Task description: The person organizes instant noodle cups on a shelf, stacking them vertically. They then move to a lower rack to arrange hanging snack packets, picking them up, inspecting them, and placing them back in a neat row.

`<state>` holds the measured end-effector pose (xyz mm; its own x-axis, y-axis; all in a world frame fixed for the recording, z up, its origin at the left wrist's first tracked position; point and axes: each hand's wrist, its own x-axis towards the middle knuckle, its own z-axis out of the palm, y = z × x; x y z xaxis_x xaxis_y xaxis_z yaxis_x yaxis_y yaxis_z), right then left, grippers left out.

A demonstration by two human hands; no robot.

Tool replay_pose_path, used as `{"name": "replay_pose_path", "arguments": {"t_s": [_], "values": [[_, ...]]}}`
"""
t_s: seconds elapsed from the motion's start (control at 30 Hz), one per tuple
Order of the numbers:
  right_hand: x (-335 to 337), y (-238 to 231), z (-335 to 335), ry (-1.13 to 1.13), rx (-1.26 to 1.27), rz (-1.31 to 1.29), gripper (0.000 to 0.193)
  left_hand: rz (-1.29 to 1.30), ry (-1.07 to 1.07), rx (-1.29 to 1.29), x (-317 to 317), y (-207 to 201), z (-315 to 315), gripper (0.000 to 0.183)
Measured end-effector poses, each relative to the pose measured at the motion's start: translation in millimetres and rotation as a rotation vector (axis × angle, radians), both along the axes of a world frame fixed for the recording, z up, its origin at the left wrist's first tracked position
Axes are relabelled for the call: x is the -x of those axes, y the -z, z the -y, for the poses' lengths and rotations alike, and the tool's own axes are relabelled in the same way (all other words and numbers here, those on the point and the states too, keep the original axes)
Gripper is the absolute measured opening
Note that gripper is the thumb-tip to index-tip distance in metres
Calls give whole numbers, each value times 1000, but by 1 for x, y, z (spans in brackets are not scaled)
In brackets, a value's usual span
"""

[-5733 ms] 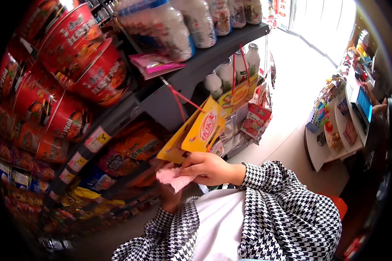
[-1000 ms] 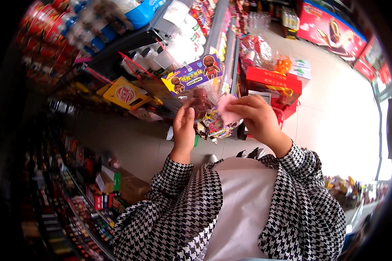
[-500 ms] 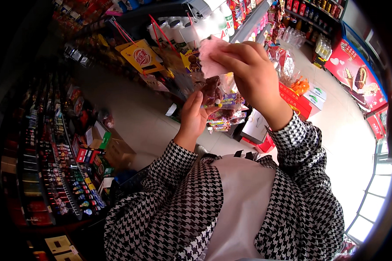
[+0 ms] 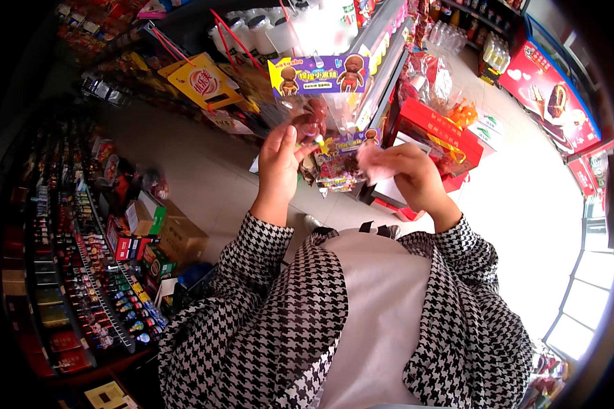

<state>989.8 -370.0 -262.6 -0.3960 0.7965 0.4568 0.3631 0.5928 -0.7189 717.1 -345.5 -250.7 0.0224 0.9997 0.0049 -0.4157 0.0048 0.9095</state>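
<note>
- Doll packet [image 4: 323, 105], a clear plastic bag under a broad purple header card [image 4: 320, 85], hangs upright in front of the person, near the end of a grey shelf [image 4: 383, 49]; whatever holds it up is hidden.
- Left hand [image 4: 277, 163]: at the bag's lower left corner, thumb and fingers spread to either side of it. How firmly this grip is closed, I cannot tell.
- Right hand [image 4: 416, 172]: fingertips closed on a bunched pink cloth [image 4: 373, 163], to the right of the bag and below its card. The cloth overlaps the right edge of a second packet [image 4: 341, 163] hanging lower down; whether they touch is unclear.
- Handling, as a judgement: the left hand would do best to steady the bag from its bottom corner, since a loosely hung packet is likely to swing away from any push.
- Light, short strokes with a flat face of the cloth should suit the thin plastic better than a tight wad, which could drag and crumple it. Working downward from the card would put less strain on the hanging point.
- Looks: the card is glossy, with a yellow patch at its left and a brown cartoon doll near each end. Inside the bag sits a reddish-brown doll [image 4: 314, 112], partly veiled by glare. Small white and yellow beads [image 4: 319, 140] show beside the left hand.
</note>
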Motion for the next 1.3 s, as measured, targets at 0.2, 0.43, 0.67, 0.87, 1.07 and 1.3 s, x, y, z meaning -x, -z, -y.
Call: {"name": "replay_pose_path", "arguments": {"t_s": [0.2,0.43,0.67,0.87,1.07,1.3], "values": [[-13,60,2,387,317,-357,26,-110,-69,-45,0,23,-2,28],[1,83,11,424,640,-404,25,-538,-179,-202,-3,66,18,39],[35,98,13,540,337,-314,35,-654,-136,-281,-6,89,27,62],[55,71,4,379,-84,-172,45,-481,-45,-171,-4,107,16,51],[96,85,-8,105,-362,138,56,-715,48,-220,8,124,10,33],[74,93,-25,236,-385,285,45,-336,92,108,1,116,11,25]]}}
